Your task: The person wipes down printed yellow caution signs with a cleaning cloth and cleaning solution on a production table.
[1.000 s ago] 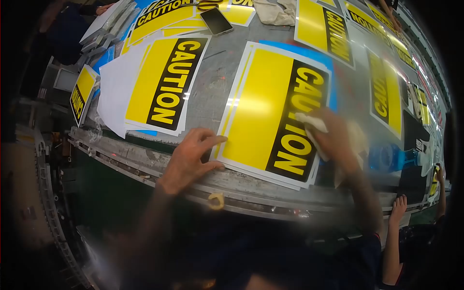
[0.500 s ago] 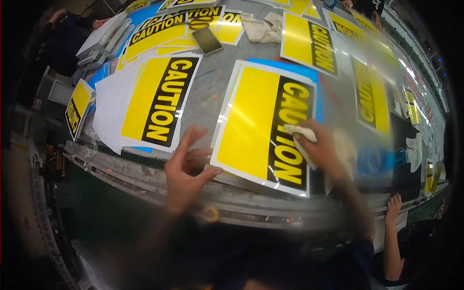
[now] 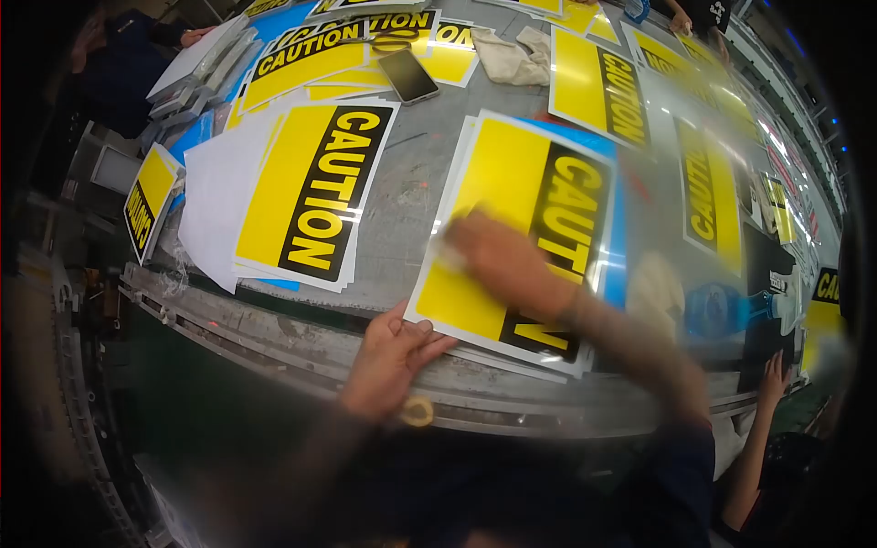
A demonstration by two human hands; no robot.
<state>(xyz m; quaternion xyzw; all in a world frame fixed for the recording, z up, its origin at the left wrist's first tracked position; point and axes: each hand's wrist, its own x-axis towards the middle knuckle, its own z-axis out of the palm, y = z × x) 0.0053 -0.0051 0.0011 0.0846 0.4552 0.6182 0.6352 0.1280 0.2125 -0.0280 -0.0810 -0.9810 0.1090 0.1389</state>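
Note:
A yellow and black CAUTION sign (image 3: 571,201) lies in front of me on top of other sheets, with blue showing under its right side. My left hand (image 3: 393,356) pinches the sign's lower left corner between thumb and fingers. Over the sign's yellow part is my right hand (image 3: 502,260), blurred, its fingers closed on a pale cloth (image 3: 449,248) that is mostly hidden. To the left, another CAUTION sign (image 3: 315,196) rests on white sheets (image 3: 215,210).
A phone (image 3: 408,75) and a crumpled cloth (image 3: 513,57) lie beyond the sign. On the right are a blue bottle (image 3: 717,310), a pale cloth (image 3: 656,290) and more signs (image 3: 708,192). A co-worker's hand (image 3: 775,379) is at the lower right; others are at the far edge.
My right hand has swept left with the cloth, from the black lettering onto the yellow part. My left hand has closed on the sign's corner. The co-worker's hand at right has moved up.

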